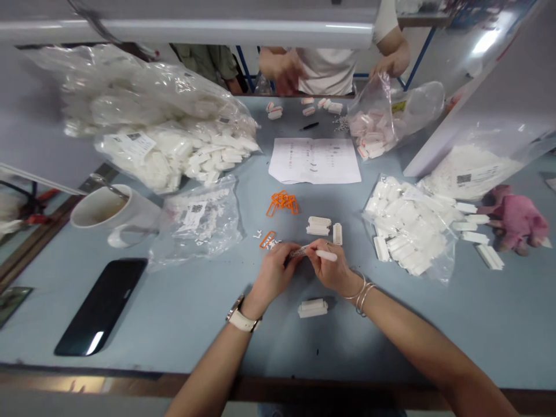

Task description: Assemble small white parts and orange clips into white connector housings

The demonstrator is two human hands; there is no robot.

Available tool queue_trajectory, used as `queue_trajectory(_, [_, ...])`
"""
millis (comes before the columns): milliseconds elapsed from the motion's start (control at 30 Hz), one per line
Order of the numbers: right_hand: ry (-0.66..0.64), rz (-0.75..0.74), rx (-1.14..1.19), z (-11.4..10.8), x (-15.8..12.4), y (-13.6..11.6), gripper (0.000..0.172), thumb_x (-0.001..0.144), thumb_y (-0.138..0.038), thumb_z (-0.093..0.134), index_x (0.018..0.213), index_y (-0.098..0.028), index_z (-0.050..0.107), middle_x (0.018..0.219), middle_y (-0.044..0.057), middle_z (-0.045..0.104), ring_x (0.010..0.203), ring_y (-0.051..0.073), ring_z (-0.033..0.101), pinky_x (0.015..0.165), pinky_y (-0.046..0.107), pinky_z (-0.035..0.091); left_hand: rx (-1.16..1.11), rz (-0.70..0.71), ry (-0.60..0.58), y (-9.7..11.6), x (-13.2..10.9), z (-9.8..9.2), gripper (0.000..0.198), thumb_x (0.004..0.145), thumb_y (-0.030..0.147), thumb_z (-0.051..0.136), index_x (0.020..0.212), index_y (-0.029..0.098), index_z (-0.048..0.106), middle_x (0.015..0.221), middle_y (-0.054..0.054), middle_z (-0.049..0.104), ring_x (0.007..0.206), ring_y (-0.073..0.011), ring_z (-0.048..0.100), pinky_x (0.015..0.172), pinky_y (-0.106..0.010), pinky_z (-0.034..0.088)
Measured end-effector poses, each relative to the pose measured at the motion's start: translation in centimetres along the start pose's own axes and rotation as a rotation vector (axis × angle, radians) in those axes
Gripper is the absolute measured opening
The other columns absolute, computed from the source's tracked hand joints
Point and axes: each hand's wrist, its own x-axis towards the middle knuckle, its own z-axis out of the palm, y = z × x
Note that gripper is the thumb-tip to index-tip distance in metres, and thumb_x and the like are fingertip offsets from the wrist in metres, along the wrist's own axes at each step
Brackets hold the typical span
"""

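Observation:
Near the middle of the table, my left hand (277, 271) is closed on a white connector housing (298, 252), mostly covered by my fingers. My right hand (332, 269) grips a white pen-like tool (325, 255), its front end against the housing. Just beyond my hands lie a white connector housing with rows of holes (318, 226) and a smaller upright one (337, 234). Another white housing (313, 308) rests between my forearms. Left of my fingers are small white pieces (273, 245) and an orange frame (267, 239). A pile of orange frames (283, 202) sits farther back.
A mug with a spoon (130, 217) and a black phone (102, 307) lie left. Plastic bags of white parts stand at left (174, 156) and right (408, 223). A printed sheet (314, 161) lies behind. Across the table, a person's hand (393, 61) is at another bag (377, 121).

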Motion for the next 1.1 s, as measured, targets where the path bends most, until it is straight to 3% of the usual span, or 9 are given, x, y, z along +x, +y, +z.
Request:
queue_trajectory(267, [0.124, 0.01, 0.047, 0.03, -0.49, 0.27, 0.029, 0.096, -0.032, 0.03, 0.078, -0.019, 0.05, 0.064, 0.004, 0.06, 0.059, 0.015, 0.057, 0.057, 0.026, 0.044, 0.002, 0.007, -0.01, -0.04, 0.18, 0.0, 0.011, 0.084, 0.021, 0.052, 0.09, 0.019, 0.06, 0.082, -0.005, 0.066, 0.077, -0.0182, 0.061, 0.07, -0.031, 0.049])
queue_trajectory(567, [0.083, 0.026, 0.015, -0.14, 0.25, -0.11, 0.032, 0.096, -0.035, 0.029, 0.077, -0.019, 0.049, 0.059, 0.002, 0.057, 0.052, 0.013, 0.053, 0.051, 0.025, 0.039, 0.008, 0.0, -0.015, 0.21, 0.17, -0.14, 0.01, 0.084, 0.019, 0.052, 0.09, 0.018, 0.06, 0.083, -0.006, 0.066, 0.078, -0.0187, 0.061, 0.07, -0.031, 0.05])
queue_trajectory(733, [0.125, 0.017, 0.091, -0.26, -0.13, -0.03, 0.032, 0.096, -0.033, 0.029, 0.076, -0.019, 0.049, 0.062, 0.002, 0.057, 0.054, 0.013, 0.053, 0.054, 0.024, 0.042, 0.006, 0.014, -0.008, 0.03, 0.17, -0.01, 0.01, 0.084, 0.021, 0.053, 0.091, 0.018, 0.06, 0.083, -0.006, 0.066, 0.079, -0.0185, 0.061, 0.071, -0.031, 0.05])
queue_trajectory(1100, [0.072, 0.042, 0.109, -0.11, 0.08, -0.05, 0.035, 0.096, -0.036, 0.027, 0.077, -0.018, 0.05, 0.062, 0.002, 0.057, 0.053, 0.012, 0.053, 0.054, 0.024, 0.043, 0.007, 0.004, -0.021, 0.16, 0.18, -0.17, 0.011, 0.084, 0.02, 0.051, 0.091, 0.017, 0.06, 0.084, -0.006, 0.066, 0.078, -0.0187, 0.061, 0.072, -0.032, 0.05])
